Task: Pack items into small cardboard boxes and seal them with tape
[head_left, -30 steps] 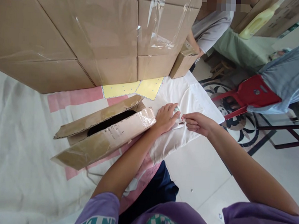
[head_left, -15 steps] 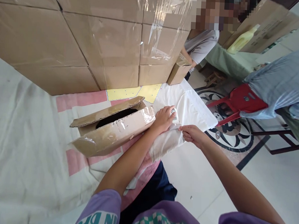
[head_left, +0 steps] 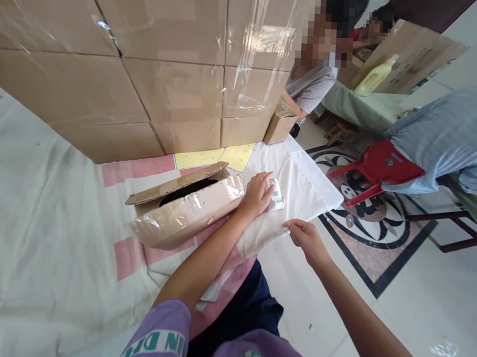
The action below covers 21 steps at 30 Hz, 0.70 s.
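Observation:
My left hand (head_left: pixel 257 194) is closed around the near side of a small white device (head_left: pixel 278 196) with a greyish top. The device rests on the cloth-covered table near its corner, and its kind does not show clearly. My right hand (head_left: pixel 305 239) hovers just off the table edge, thumb and forefinger pinched together. Whatever is between those fingertips, if anything, is too small to make out. Left of my left hand lies a cardboard box (head_left: pixel 189 210), its top flaps partly raised over a dark gap, with clear tape on it.
Taped cartons (head_left: pixel 171 90) form a wall at the back of the table. A smaller carton (head_left: pixel 280 125) stands at their right end, beside a person in a grey shirt. To the right, someone sits on a red chair (head_left: pixel 391 165). A yellow bottle (head_left: pixel 375 78) stands on another table.
My right hand has drawn away from the white device, toward me and slightly right. My left hand stays on the device. The whole view has shifted a little.

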### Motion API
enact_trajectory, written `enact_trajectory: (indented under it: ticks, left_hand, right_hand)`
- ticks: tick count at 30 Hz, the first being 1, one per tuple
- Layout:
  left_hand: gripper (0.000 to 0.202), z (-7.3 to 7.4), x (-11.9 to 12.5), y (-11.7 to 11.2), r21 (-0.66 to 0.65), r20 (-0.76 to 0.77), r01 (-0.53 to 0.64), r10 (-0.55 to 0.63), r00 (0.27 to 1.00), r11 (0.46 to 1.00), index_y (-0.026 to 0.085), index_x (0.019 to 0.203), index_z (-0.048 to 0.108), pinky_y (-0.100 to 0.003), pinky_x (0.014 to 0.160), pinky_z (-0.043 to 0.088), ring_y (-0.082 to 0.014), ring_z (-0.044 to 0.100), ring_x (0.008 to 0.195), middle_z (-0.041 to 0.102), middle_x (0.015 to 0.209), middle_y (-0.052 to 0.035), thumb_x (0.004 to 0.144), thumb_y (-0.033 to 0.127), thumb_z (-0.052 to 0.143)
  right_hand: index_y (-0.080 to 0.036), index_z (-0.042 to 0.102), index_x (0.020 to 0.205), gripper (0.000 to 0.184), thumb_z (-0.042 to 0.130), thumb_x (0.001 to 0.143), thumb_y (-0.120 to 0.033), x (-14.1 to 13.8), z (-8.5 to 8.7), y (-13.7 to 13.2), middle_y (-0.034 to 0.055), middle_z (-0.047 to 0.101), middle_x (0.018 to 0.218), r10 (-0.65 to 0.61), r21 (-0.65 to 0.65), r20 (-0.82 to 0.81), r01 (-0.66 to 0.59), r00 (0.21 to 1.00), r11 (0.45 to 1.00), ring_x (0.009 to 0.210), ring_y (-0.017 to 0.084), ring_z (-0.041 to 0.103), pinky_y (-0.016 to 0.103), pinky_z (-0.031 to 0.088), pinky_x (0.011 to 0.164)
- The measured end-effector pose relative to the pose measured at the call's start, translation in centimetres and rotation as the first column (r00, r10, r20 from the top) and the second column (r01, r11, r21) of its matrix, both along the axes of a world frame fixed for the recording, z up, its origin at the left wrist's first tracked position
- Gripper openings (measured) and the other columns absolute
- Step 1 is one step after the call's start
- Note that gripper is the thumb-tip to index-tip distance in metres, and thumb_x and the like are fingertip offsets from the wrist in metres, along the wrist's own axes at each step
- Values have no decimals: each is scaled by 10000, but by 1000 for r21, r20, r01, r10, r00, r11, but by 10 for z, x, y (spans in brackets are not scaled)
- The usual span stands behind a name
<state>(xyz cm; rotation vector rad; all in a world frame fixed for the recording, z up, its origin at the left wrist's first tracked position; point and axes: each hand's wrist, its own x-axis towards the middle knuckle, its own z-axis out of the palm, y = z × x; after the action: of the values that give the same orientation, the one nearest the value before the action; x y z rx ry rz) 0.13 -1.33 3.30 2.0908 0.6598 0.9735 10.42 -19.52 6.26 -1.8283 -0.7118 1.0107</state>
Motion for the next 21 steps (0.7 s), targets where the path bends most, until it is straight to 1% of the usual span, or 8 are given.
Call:
enact_trajectory:
  ticks: [2, 4, 7, 10, 13, 17, 19, 21]
  left_hand:
    - [408, 17, -14, -12, 50, 96, 96, -100, 990, 994, 213, 1337, 554, -373, 1083, 404, -217, 567, 1214, 636, 1273, -94, 1046, 409, 346]
    - [364, 34, -34, -30, 64, 110, 212, -218, 970, 975, 239, 1270, 603, -347, 997, 466, -198, 635, 1054, 683, 1111, -61, 1032, 429, 404]
    - [304, 52, -67, -58, 73, 52, 230, -234, 971, 970, 244, 1192, 644, -368, 942, 497, -206, 658, 957, 703, 1036, -48, 971, 435, 564]
    - [193, 57, -97, -80, 92, 5, 134, -135, 991, 987, 246, 1070, 678, -387, 929, 504, -219, 659, 980, 715, 1018, -51, 949, 385, 623]
    - [176, 57, -124, -94, 146, 6, 46, -47, 999, 988, 234, 905, 683, -348, 790, 515, -189, 647, 840, 695, 860, -33, 991, 320, 555]
    - [150, 63, -156, -107, 341, 102, -167, 140, 985, 925, 231, 880, 671, -351, 745, 494, -178, 615, 767, 676, 798, -23, 974, 234, 554]
    - [109, 71, -174, -108, 345, 225, -311, 244, 943, 886, 225, 888, 655, -330, 722, 489, -168, 607, 760, 657, 797, -19, 956, 204, 572]
    - [110, 83, -191, -105, 274, 316, -440, 352, 881, 855, 216, 855, 632, -302, 682, 469, -155, 585, 737, 621, 778, -10, 951, 208, 579]
  right_hand:
    - [-187, 694, 853, 299, 664, 828, -483, -11, 8, -7, -84, 297, 496, -9, 47, 20, 8, 1000, 999, 489, 102, 236, 276, 163, 504]
    - [-202, 703, 864, 309, 649, 854, -506, -23, 18, -11, -72, 305, 509, -11, 92, 65, 5, 998, 996, 494, 113, 248, 279, 173, 498]
    - [-216, 711, 853, 323, 619, 889, -523, -41, 35, -13, -43, 389, 534, 16, 170, 202, -51, 979, 984, 498, 126, 296, 284, 226, 493]
    - [-224, 720, 869, 319, 582, 925, -505, -58, 45, -14, -10, 505, 588, 92, 242, 340, -182, 936, 953, 522, 145, 386, 288, 305, 510]
    - [-231, 743, 922, 310, 553, 956, -474, -73, 44, -13, -3, 562, 616, 199, 268, 427, -334, 882, 904, 533, 149, 434, 287, 345, 524]
    - [-237, 711, 1195, 338, 555, 963, -429, -82, 36, 1, -2, 618, 676, 336, 282, 484, -508, 808, 814, 560, 160, 494, 293, 413, 558]
    - [-229, 617, 1347, 433, 569, 955, -405, -81, 38, 18, 37, 689, 836, 281, 316, 578, -528, 766, 788, 685, 197, 591, 329, 495, 663]
    - [-224, 532, 1436, 494, 544, 968, -381, -78, 47, 40, 102, 704, 1126, 157, 373, 711, -558, 685, 742, 974, 258, 650, 403, 525, 869]
